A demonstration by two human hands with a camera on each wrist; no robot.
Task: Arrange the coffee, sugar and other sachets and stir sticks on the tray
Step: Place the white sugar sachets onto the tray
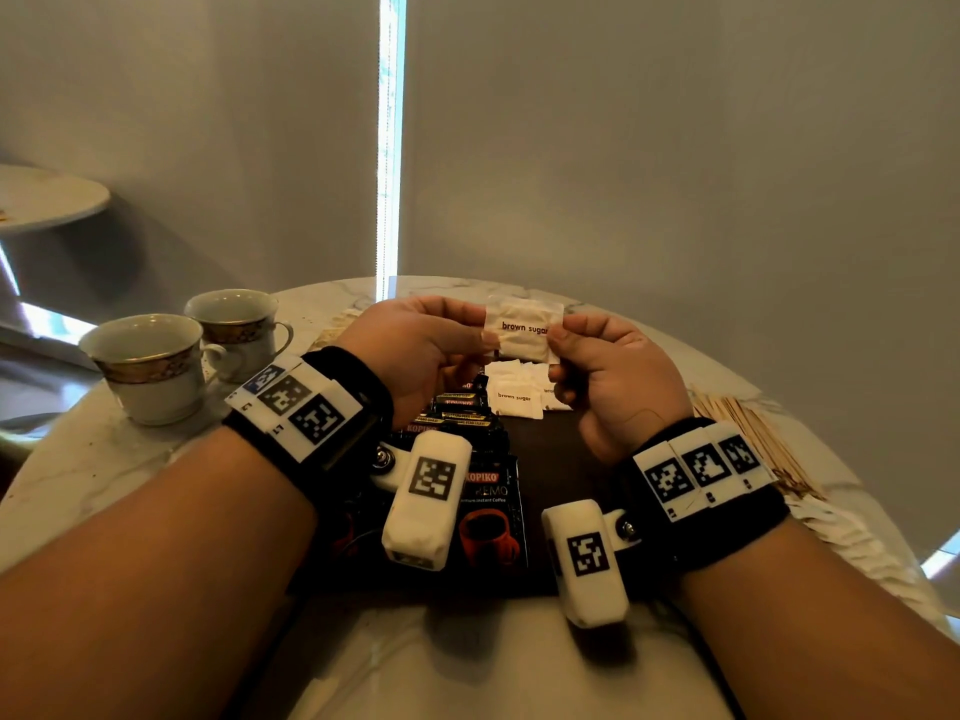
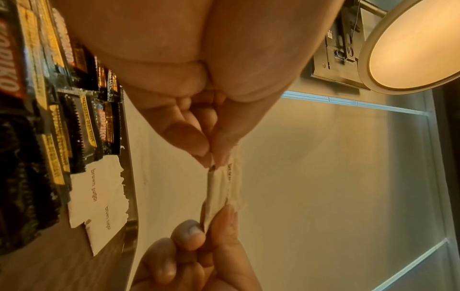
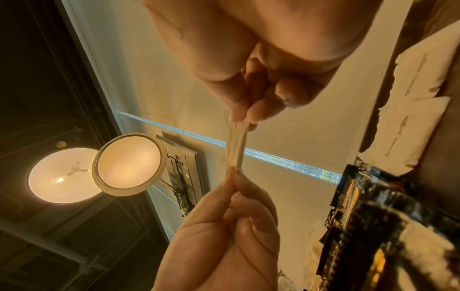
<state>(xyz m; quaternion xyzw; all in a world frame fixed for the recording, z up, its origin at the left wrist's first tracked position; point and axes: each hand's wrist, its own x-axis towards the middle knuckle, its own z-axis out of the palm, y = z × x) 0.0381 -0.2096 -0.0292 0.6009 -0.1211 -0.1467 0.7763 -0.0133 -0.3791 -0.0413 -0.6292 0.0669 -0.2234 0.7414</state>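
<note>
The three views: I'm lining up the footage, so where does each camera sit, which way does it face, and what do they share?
Head: worn on the head, looking forward and down at the tray; shows both forearms, left hand and right hand.
Left wrist: on the left wrist, looking along the fingers at the brown sugar sachet; ceiling lamp behind.
Right wrist: on the right wrist, looking along the fingers at the sachet edge-on, ceiling beyond.
Shared: all three show the sachet pinched by both hands, above the coffee sachets.

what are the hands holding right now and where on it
Both hold one brown sugar sachet above the tray: the left hand pinches its left edge, the right hand its right edge.
</note>
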